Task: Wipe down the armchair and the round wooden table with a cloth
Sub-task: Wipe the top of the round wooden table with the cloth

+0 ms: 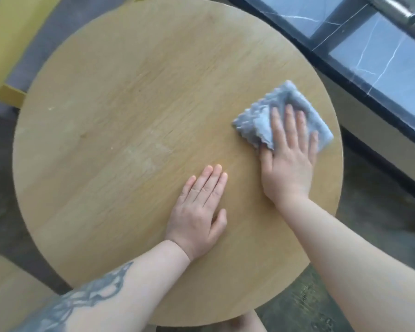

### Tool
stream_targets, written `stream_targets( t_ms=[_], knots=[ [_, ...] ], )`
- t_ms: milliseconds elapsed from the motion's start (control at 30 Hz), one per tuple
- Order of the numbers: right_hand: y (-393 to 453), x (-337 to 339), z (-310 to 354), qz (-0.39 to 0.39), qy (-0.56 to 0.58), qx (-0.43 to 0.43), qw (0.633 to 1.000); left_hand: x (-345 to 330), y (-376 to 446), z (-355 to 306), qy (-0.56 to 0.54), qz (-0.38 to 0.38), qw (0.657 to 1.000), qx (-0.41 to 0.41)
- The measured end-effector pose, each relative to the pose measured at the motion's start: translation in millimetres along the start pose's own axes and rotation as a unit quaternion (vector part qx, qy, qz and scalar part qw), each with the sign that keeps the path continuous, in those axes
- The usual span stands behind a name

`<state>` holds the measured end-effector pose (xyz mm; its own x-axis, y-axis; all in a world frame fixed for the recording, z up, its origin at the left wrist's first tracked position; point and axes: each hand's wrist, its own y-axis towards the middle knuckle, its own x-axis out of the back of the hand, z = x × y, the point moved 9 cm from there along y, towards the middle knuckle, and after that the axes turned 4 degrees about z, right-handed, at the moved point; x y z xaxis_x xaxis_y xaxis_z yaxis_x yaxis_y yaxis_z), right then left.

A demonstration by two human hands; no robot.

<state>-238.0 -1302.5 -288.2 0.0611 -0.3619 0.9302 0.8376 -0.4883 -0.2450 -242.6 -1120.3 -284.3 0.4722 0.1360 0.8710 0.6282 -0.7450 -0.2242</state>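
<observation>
On round wooden table (120, 121), right hand (288, 161) flat pressing cloth (297, 109), left hand (199, 212) flat, empty

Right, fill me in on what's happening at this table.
A person is wiping the round wooden table with a folded grey cloth. The right hand lies flat on the cloth, pressing it onto the tabletop near the right-hand edge. The left hand rests palm-down on bare wood closer to the middle, holding nothing. A pale smudge shows on the wood left of the hands. Part of a yellow chair shows at the far left.
</observation>
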Motion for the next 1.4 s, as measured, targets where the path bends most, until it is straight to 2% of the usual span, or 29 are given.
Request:
stream_targets(
  t_ms=[67,100,167,233,267,300,367,400,433,467,500,567,600,667,700,733,767,800,867,933,967,1033,1100,1167,1233,1267,1300,1367,1400],
  knots=[
    [-54.8,-3.1,-26.9,-0.046,0.009,-0.172,0.984,3.5,-2.4,1.4,-0.056,0.011,0.998,-0.011],
    [-79.6,-13.0,-6.6,-0.04,-0.001,-0.152,0.988,7.6,-4.9,3.6,-0.086,0.011,0.996,-0.018],
    [-113.4,-41.4,62.7,0.03,-0.036,0.077,0.996,18.0,-14.1,15.7,-0.131,-0.013,0.991,-0.015],
    [-118.6,-54.2,98.3,0.079,-0.085,0.325,0.939,23.6,-35.1,36.8,-0.116,-0.041,0.992,0.02],
    [-106.2,-52.3,94.4,0.079,-0.093,0.348,0.929,23.9,-46.8,47.4,-0.091,-0.049,0.994,0.036],
    [-89.9,-46.9,82.7,0.068,-0.086,0.293,0.95,22.7,-58.1,56.4,-0.067,-0.053,0.995,0.044],
    [-80.4,-32.8,50.9,0.01,-0.015,0.024,1.0,18.7,-75.1,65.4,-0.042,-0.054,0.997,0.024],
    [-96.9,-39.3,52.6,-0.013,0.002,-0.071,0.997,18.1,-80.0,67.2,-0.035,-0.056,0.998,0.006],
    [-115.8,-50.5,70.5,-0.017,0.004,-0.093,0.996,19.0,-82.9,68.8,-0.033,-0.061,0.998,-0.007],
    [-131.6,-62.9,102.4,0.003,-0.006,-0.031,1.0,20.4,-84.6,71.2,-0.041,-0.069,0.997,-0.01],
    [-147.6,-76.4,137.8,0.043,-0.031,0.104,0.993,22.2,-86.8,74.6,-0.059,-0.074,0.996,-0.002],
    [-153.5,-86.7,164.2,0.088,-0.094,0.338,0.932,25.8,-95.0,83.6,-0.088,-0.083,0.992,0.019],
    [-141.3,-82.4,153.4,0.091,-0.108,0.348,0.927,25.7,-101.3,87.8,-0.088,-0.087,0.992,0.018],
    [-117.0,-65.5,103.8,0.072,-0.064,0.145,0.985,24.3,-117.0,95.1,-0.083,-0.087,0.993,0.001],
    [-124.2,-56.9,82.4,0.038,-0.03,0.011,0.999,24.8,-123.7,98.6,-0.087,-0.09,0.992,-0.01],
    [-143.4,-59.3,80.4,0.016,-0.031,-0.051,0.998,26.4,-128.9,101.8,-0.092,-0.096,0.991,-0.017],
    [-163.5,-66.4,101.3,0.01,-0.051,-0.034,0.998,28.1,-132.5,104.5,-0.098,-0.103,0.99,-0.019],
    [-181.5,-81.2,136.6,0.032,-0.071,0.059,0.995,29.5,-134.9,107.1,-0.105,-0.108,0.988,-0.018],
    [-202.8,-106.0,209.3,0.104,-0.086,0.337,0.932,34.2,-138.7,113.3,-0.114,-0.118,0.986,0.0],
    [-172.2,-107.9,230.9,0.114,-0.108,0.455,0.876,38.4,-142.7,124.1,-0.114,-0.124,0.985,0.033],
    [-148.4,-102.4,223.3,0.101,-0.11,0.417,0.897,38.3,-145.3,129.1,-0.118,-0.12,0.985,0.047],
    [-119.0,-87.3,187.9,0.086,-0.074,0.204,0.972,36.7,-152.1,137.8,-0.122,-0.106,0.984,0.071],
    [-143.2,-87.4,184.3,0.058,-0.073,0.108,0.99,39.6,-157.9,156.2,-0.111,-0.11,0.978,0.142],
    [-180.0,-108.1,226.3,0.095,-0.096,0.235,0.963,44.4,-166.5,180.5,-0.095,-0.131,0.958,0.238],
    [-185.8,-120.7,258.3,0.138,-0.132,0.42,0.887,49.5,-174.7,199.7,-0.088,-0.152,0.937,0.303],
    [-171.3,-120.0,260.3,0.143,-0.146,0.446,0.871,51.1,-177.6,207.5,-0.089,-0.162,0.926,0.33],
    [-152.5,-115.6,254.6,0.138,-0.15,0.416,0.886,51.7,-179.9,213.4,-0.091,-0.167,0.915,0.356],
    [-127.7,-101.3,231.4,0.12,-0.117,0.233,0.958,51.7,-182.0,218.4,-0.091,-0.167,0.901,0.39],
    [-133.4,-99.9,229.3,0.103,-0.109,0.175,0.973,51.6,-181.9,219.0,-0.086,-0.167,0.898,0.397]
  ],
)
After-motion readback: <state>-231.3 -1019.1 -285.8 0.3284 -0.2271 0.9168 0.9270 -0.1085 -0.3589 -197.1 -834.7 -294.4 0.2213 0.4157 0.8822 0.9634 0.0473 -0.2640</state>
